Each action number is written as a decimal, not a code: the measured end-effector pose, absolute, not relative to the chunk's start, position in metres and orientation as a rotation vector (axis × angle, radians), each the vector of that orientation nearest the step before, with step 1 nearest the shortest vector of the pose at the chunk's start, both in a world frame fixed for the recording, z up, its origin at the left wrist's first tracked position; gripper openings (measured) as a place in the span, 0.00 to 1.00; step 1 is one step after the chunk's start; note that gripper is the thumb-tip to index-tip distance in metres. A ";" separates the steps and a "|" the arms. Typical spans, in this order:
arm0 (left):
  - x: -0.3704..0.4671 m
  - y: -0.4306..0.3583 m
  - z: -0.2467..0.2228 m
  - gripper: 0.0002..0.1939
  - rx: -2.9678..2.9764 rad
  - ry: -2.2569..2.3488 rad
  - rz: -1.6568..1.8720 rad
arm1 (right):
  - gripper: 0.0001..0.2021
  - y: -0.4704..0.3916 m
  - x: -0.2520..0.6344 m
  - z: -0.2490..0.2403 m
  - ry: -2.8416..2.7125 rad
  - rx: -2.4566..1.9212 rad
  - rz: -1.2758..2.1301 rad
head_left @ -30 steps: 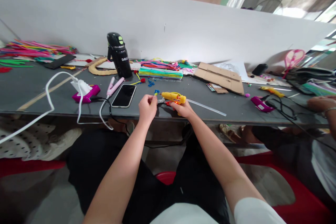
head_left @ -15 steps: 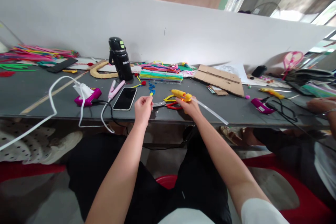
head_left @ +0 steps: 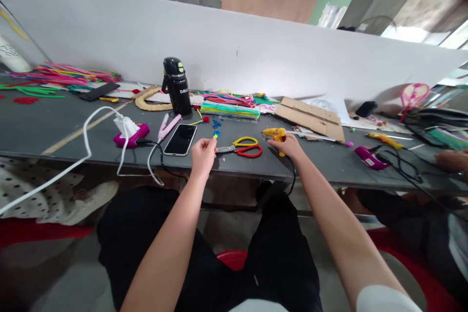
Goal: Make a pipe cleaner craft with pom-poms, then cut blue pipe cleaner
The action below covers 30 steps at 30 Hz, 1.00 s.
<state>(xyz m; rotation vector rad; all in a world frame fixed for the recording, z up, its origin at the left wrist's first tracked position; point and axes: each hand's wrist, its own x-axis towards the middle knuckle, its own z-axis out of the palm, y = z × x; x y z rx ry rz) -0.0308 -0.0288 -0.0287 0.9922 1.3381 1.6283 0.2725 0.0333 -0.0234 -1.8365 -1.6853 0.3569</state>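
My left hand (head_left: 204, 155) is closed in a pinch near the table's front edge. From its fingertips pokes a small blue and yellow piece (head_left: 217, 134), too small to name. My right hand (head_left: 287, 145) is wrapped round a yellow glue gun (head_left: 275, 133), its nozzle facing left and a clear glue stick (head_left: 314, 135) sticking out behind. Between the hands lie scissors (head_left: 243, 147) with one yellow and one red handle, blades towards my left hand. Small blue bits (head_left: 217, 121) are scattered just beyond my left hand.
Left of my hands lie a phone (head_left: 180, 139), a pink hot tool (head_left: 169, 127) and a magenta power adapter (head_left: 131, 135) with cables. A black bottle (head_left: 178, 90), pipe cleaners (head_left: 230, 108) and cardboard (head_left: 310, 118) stand or lie behind. Another person's hand (head_left: 452, 160) is at far right.
My right hand has moved right with the glue gun, away from my left hand and the scissors, which now show fully. My left hand still pinches the small piece.
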 end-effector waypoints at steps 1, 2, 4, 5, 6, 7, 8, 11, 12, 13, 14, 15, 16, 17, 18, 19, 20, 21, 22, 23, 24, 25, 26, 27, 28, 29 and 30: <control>-0.031 -0.029 -0.029 0.11 0.996 1.338 1.631 | 0.22 0.031 0.276 -0.025 -1.661 -1.841 0.358; -0.031 -0.029 -0.029 0.10 1.000 1.339 1.631 | 0.23 0.028 0.280 -0.026 -1.626 -1.844 0.377; -0.031 -0.029 -0.030 0.10 1.002 1.341 1.629 | 0.28 0.016 0.287 -0.031 -1.544 -1.815 0.413; -0.032 -0.028 -0.030 0.10 1.000 1.338 1.626 | 0.29 0.008 0.289 -0.034 -1.514 -1.787 0.396; -0.032 -0.028 -0.031 0.11 0.998 1.335 1.624 | 0.30 -0.001 0.288 -0.036 -1.497 -1.756 0.347; -0.032 -0.027 -0.032 0.10 0.999 1.331 1.622 | 0.29 -0.011 0.285 -0.038 -1.485 -1.727 0.259; -0.032 -0.027 -0.033 0.10 1.007 1.329 1.620 | 0.25 -0.021 0.279 -0.039 -1.478 -1.675 0.140; -0.032 -0.026 -0.036 0.10 1.049 1.346 1.626 | 0.11 -0.039 0.245 -0.036 -1.588 -1.417 0.020; -0.032 -0.026 -0.037 0.10 1.063 1.359 1.634 | 0.09 -0.038 0.229 -0.033 -1.713 -1.327 0.101; -0.033 -0.026 -0.038 0.10 1.073 1.373 1.641 | 0.09 -0.034 0.213 -0.030 -1.828 -1.257 0.208; -0.034 -0.027 -0.039 0.10 1.080 1.386 1.649 | 0.09 -0.026 0.196 -0.025 -1.885 -1.203 0.322; -0.035 -0.027 -0.039 0.10 1.083 1.393 1.655 | 0.10 -0.015 0.179 -0.021 -1.886 -1.169 0.451; -0.036 -0.028 -0.039 0.10 1.083 1.395 1.658 | 0.11 -0.003 0.164 -0.015 -1.865 -1.146 0.580; -0.037 -0.029 -0.039 0.10 1.083 1.393 1.658 | 0.13 0.009 0.149 -0.010 -1.841 -1.120 0.699; -0.038 -0.030 -0.039 0.10 1.085 1.387 1.655 | 0.15 0.021 0.136 -0.005 -1.843 -1.101 0.783; -0.039 -0.031 -0.038 0.10 1.090 1.380 1.652 | 0.18 0.031 0.125 -0.001 -1.849 -1.113 0.840; -0.040 -0.031 -0.037 0.10 1.097 1.377 1.649 | 0.22 0.040 0.114 0.004 -1.849 -1.157 0.924; -0.041 -0.032 -0.037 0.10 1.106 1.378 1.646 | 0.25 0.046 0.106 0.008 -1.804 -1.225 1.065; -0.042 -0.033 -0.036 0.10 1.112 1.384 1.645 | 0.24 0.051 0.098 0.011 -1.750 -1.282 1.208; -0.043 -0.033 -0.035 0.10 1.114 1.391 1.645 | 0.22 0.054 0.092 0.015 -1.719 -1.295 1.314; -0.043 -0.034 -0.035 0.10 1.110 1.397 1.645 | 0.18 0.057 0.087 0.018 -1.677 -1.295 1.394; -0.044 -0.035 -0.035 0.10 1.102 1.401 1.646 | 0.15 0.059 0.084 0.021 -1.630 -1.276 1.453; -0.044 -0.035 -0.035 0.10 1.090 1.399 1.643 | 0.12 0.061 0.082 0.025 -1.581 -1.247 1.484; -0.044 -0.036 -0.034 0.11 1.074 1.396 1.640 | 0.11 0.064 0.081 0.029 -1.527 -1.223 1.498; -0.044 -0.037 -0.033 0.11 1.052 1.388 1.635 | 0.11 0.068 0.081 0.032 -1.479 -1.206 1.496; -0.044 -0.038 -0.032 0.11 1.024 1.375 1.633 | 0.12 0.074 0.082 0.036 -1.442 -1.197 1.478; -0.044 -0.039 -0.031 0.11 0.987 1.356 1.638 | 0.14 0.081 0.084 0.039 -1.419 -1.199 1.442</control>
